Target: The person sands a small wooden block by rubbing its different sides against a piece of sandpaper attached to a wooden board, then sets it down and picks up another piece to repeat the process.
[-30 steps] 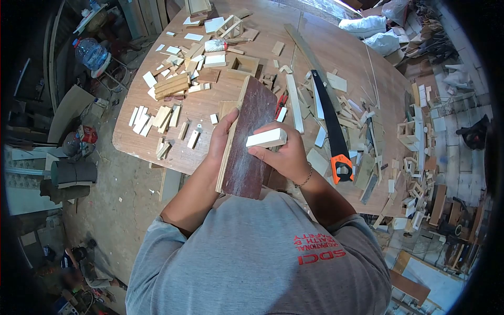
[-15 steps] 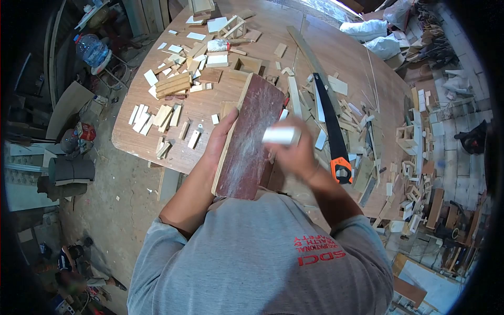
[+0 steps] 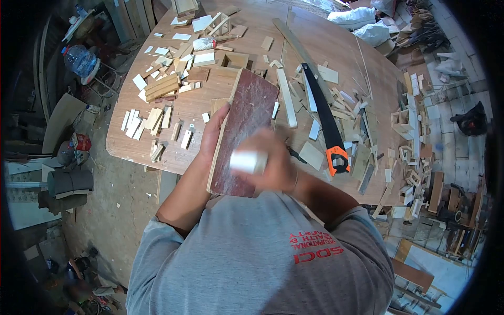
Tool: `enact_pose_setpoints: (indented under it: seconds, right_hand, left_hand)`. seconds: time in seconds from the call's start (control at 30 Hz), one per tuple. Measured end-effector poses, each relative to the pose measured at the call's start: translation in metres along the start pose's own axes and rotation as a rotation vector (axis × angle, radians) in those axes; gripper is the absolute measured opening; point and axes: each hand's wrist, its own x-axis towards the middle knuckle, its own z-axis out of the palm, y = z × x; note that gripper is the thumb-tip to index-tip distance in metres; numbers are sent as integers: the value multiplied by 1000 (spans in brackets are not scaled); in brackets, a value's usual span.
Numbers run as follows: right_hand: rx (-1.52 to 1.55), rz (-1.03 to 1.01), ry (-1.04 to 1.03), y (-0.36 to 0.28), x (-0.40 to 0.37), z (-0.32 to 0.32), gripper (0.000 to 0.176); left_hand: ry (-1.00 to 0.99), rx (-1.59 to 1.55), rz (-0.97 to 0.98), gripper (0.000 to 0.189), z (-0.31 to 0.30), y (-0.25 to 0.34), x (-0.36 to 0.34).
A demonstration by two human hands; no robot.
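A long board (image 3: 253, 97) with a dusty reddish-brown face, which looks like sandpaper, tilts up in front of my chest. My left hand (image 3: 212, 128) grips its left edge, thumb at the side and the other fingers hidden behind. Blurred by motion, my right hand (image 3: 275, 160) is closed around a small white-faced wooden block (image 3: 245, 162) and presses it to the lower half of the board. Pale dust streaks run along the face. Beyond the board's top end an open wooden box (image 3: 234, 60) sits on the table.
On the brown table (image 3: 123, 144), wood offcuts (image 3: 164, 86) and small blocks are scattered at the left. A handsaw (image 3: 324, 115) with an orange handle lies at the right, beside a long wooden strip (image 3: 294, 42). More scraps (image 3: 415, 178) cover the right side. A water bottle (image 3: 80, 60) stands far left.
My right hand has slid the white-faced block down and left along the board, toward my body. The left hand keeps its grip. The view has shifted slightly.
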Motion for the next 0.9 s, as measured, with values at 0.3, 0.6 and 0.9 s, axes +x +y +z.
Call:
enact_pose_setpoints:
  seconds: [0.3, 0.6, 0.9]
  right_hand:
    - [47, 72, 50, 2, -12, 13, 31]
    - [62, 5, -41, -5, -6, 7, 35]
    - [-35, 72, -158, 1, -4, -15, 26]
  left_hand:
    - [24, -31, 117, 66, -14, 2, 7]
    - [-7, 11, 156, 74, -18, -2, 0]
    - [-179, -46, 126, 73, -16, 1, -8]
